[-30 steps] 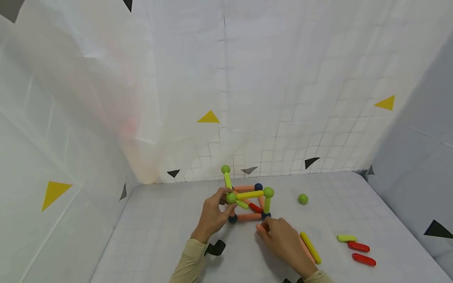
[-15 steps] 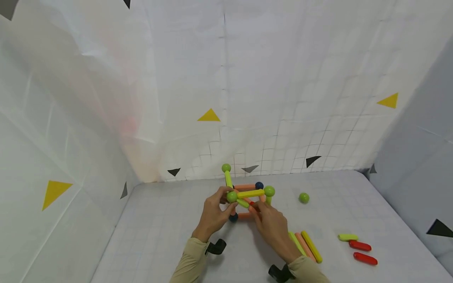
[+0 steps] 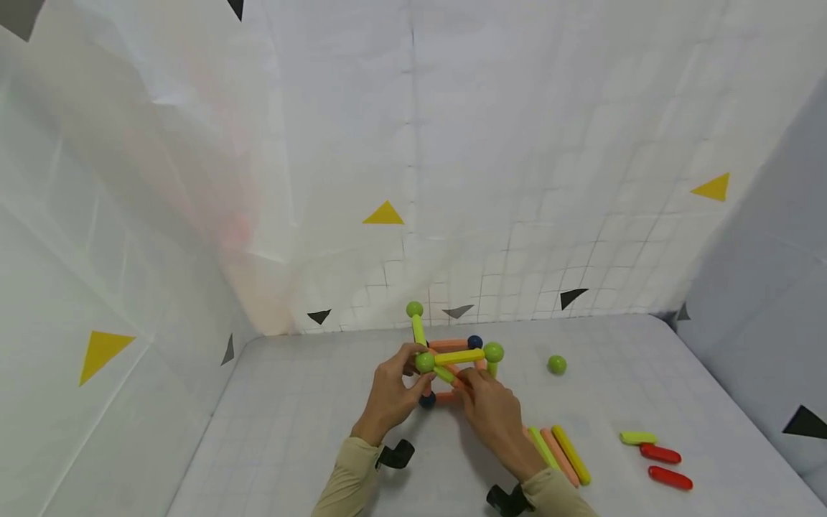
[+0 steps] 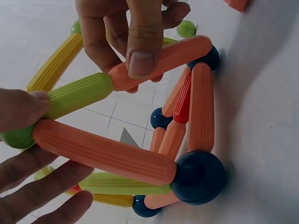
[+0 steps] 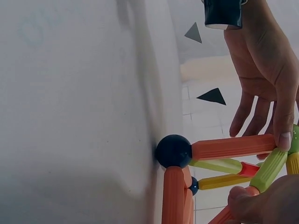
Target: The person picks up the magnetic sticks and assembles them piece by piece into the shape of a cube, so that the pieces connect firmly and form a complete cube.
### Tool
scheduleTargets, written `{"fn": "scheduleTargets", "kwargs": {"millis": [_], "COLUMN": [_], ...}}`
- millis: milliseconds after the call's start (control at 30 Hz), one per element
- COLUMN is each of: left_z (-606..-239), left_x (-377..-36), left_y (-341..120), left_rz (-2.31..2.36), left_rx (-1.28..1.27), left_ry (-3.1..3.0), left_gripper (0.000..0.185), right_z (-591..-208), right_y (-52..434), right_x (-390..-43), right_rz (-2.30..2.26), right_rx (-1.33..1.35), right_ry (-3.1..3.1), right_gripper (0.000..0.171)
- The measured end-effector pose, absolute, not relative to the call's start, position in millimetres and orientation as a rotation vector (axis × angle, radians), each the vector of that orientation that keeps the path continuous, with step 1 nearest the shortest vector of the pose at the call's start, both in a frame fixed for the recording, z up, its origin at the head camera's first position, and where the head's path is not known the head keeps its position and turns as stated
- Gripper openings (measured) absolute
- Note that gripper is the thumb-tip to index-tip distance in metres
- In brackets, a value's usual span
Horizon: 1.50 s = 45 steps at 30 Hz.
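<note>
Collapse is the risk: the rod-and-ball frame (image 3: 452,370) stands at lower centre of the head view on the white worktop (image 3: 291,431), and its joints look loosely seated. The left hand (image 3: 390,395) pinches the green ball (image 3: 424,362) at a top corner; the right hand (image 3: 491,413) pinches an orange rod (image 4: 161,63) joined end to end with a green rod (image 4: 79,94). A sideways push could pop that joint or tip the frame. Loose rods (image 3: 558,454) lie at lower right.
</note>
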<state>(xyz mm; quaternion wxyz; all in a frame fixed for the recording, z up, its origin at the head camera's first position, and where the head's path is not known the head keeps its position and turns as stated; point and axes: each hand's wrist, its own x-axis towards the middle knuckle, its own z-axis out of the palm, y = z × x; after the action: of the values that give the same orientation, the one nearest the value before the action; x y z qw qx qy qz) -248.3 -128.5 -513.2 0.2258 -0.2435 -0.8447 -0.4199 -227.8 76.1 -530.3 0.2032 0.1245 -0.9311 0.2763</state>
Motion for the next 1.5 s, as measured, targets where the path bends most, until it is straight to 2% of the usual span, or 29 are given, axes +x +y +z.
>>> {"fn": "scheduleTargets", "kwargs": {"millis": [233,967,1200,1400,1500], "left_z": [-513,-514,-516,-515,-514], "left_x": [-247,-245,-246,-246,-246], "left_y": [-128,-128,-126,-128,-131], "left_rz": [-1.181,-1.2,-1.168,-1.159,-1.148], "left_rx": [-0.655,-0.661,-0.672,-0.632,-0.566], "left_ry": [-2.353,-2.33,-2.321,-2.36,-2.446], "left_gripper": [0.043,0.042,0.047,0.071,0.078], "right_z": [-531,-542,-539,-528,-524], "right_y": [74,61,72,99,118], "right_x": [-228,-233,-227,-224,-230], "right_rz": [0.726,0.7,0.758,0.911,1.006], "right_rx": [0.352,0.415,0.45,0.394,0.279], "right_ry": [-2.615,-2.421,-2.391,-2.25,-2.305], "right_gripper": [0.026,0.029,0.045,0.022,0.019]}}
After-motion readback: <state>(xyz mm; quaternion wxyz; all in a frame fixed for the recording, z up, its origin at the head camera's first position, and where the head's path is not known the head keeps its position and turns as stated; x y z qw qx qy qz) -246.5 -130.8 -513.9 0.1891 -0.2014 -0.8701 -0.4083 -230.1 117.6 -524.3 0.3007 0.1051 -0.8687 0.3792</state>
